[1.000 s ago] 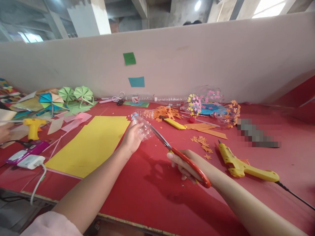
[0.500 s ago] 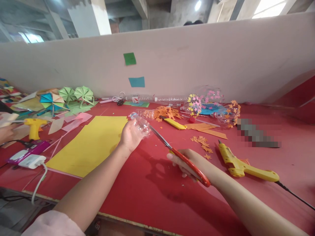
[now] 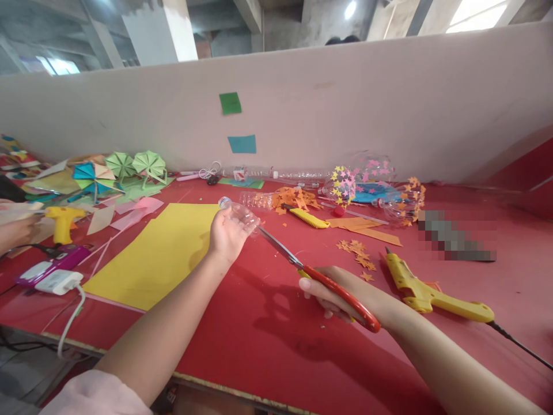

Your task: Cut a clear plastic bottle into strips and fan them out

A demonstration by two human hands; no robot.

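Observation:
My left hand (image 3: 227, 236) is closed around a clear plastic bottle piece (image 3: 242, 214), its neck pointing up and left. In my right hand (image 3: 334, 291) is a pair of scissors (image 3: 280, 249) with red handles. The scissor blades reach the cut edge of the plastic by my left fingertips; whether they grip the plastic cannot be made out. Just left of my left hand lies a stack of yellow paper (image 3: 168, 253). Behind the scissors rests a yellow utility knife (image 3: 309, 218), with orange paper stars (image 3: 298, 199) piled close to it.
A yellow glue gun (image 3: 432, 288) with a black cord lies at right, near loose orange stars (image 3: 356, 251). Star-covered plastic bottle pieces (image 3: 401, 204) stand at the back. At left, another person's hand (image 3: 17, 230) is by a second glue gun (image 3: 64, 223) and a purple power strip (image 3: 54, 268).
My left hand has turned the bottle piece slightly, its neck shifting left. My right hand and the scissors have moved a little right and down. The view has shifted slightly.

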